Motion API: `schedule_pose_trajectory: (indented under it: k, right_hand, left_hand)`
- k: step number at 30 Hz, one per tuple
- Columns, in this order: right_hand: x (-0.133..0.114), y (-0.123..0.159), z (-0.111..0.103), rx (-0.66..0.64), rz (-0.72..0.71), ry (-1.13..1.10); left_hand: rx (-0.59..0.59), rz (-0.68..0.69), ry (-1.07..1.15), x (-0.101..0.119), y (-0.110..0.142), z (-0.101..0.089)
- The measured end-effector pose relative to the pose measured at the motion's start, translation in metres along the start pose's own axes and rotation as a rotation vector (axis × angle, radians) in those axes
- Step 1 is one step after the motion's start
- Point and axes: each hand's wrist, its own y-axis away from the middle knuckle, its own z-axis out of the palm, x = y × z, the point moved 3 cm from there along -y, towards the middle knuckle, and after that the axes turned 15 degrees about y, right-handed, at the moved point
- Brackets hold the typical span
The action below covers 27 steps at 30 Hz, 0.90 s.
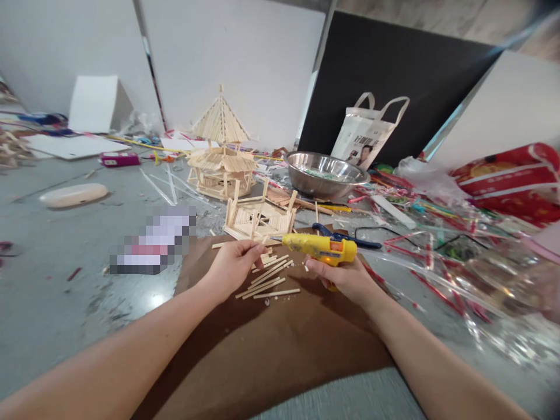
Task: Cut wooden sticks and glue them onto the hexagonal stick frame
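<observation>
My right hand (335, 271) is wrapped round the handle of a yellow hot glue gun (321, 247), whose nozzle points left. The nozzle tip is close to the fingers of my left hand (238, 262), which pinch a small wooden stick (263, 241); whether tip and stick touch I cannot tell. Beneath and beside my hands, several loose wooden sticks (271, 280) lie on a brown cloth (245, 350). Just beyond stands a low wooden stick frame (261, 216) with upright posts. Behind it is a pavilion model (221, 151) of sticks with a two-tiered roof.
A steel bowl (326, 175) stands behind the frame, with dark-blue-handled pliers (350, 238) nearer. Plastic scraps and red strips (437, 280) clutter the right side. To the left lie a blurred-out flat object (153, 242), a white oval object (73, 195) and a purple box (119, 159).
</observation>
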Motion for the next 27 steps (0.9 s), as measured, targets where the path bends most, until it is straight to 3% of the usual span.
schedule_pose_trajectory:
  k: [8, 13, 27]
  right_hand:
    - [-0.0061, 0.0019, 0.003, 0.056, -0.158, 0.126]
    - [-0.0031, 0.002, 0.0004, 0.1, -0.163, 0.159]
    - [0.0015, 0.0013, 0.0013, 0.058, -0.173, 0.208]
  left_hand:
    - [-0.014, -0.014, -0.011, 0.0002, 0.0003, 0.0011]
    - [-0.031, -0.053, -0.019, -0.0008, 0.0005, 0.0027]
    - [-0.021, -0.044, -0.02, -0.0028, -0.0006, 0.0023]
